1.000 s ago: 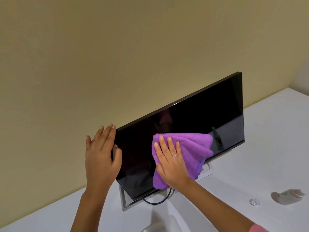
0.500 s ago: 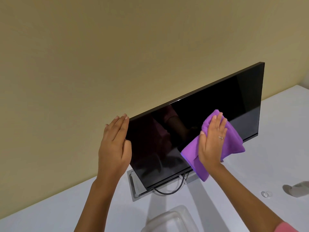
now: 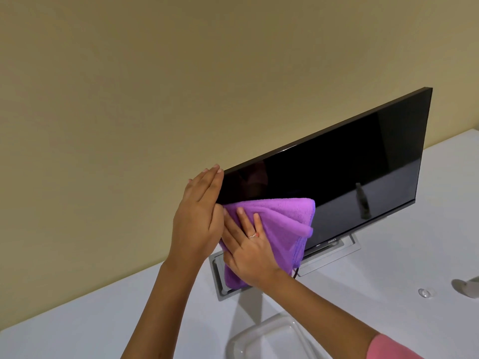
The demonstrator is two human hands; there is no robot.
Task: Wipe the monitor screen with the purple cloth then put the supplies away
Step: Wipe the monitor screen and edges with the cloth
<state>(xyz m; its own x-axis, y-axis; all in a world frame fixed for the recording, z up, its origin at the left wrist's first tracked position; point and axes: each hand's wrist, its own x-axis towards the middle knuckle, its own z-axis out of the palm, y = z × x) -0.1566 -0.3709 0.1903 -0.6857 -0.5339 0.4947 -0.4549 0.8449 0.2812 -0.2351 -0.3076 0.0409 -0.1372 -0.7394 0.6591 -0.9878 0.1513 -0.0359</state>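
A black monitor [image 3: 350, 172] stands on a silver base on the white table, its screen dark and glossy. A folded purple cloth [image 3: 282, 224] lies flat against the screen's lower left part. My right hand [image 3: 246, 244] presses on the cloth with fingers spread, a ring on one finger. My left hand [image 3: 199, 216] rests flat against the monitor's left edge, fingers together and pointing up, steadying it. The cloth hides the screen's lower left corner and part of the base.
A clear plastic container [image 3: 272, 340] sits on the white table [image 3: 77, 327] at the bottom edge. A small clear cap [image 3: 426, 292] and part of a bottle [image 3: 469, 287] lie at the right edge. A black cable [image 3: 295, 272] hangs under the monitor. The beige wall is behind.
My right hand has swept the cloth from the screen's middle right back to its lower left, beside my left hand. My left hand stays on the monitor's left edge.
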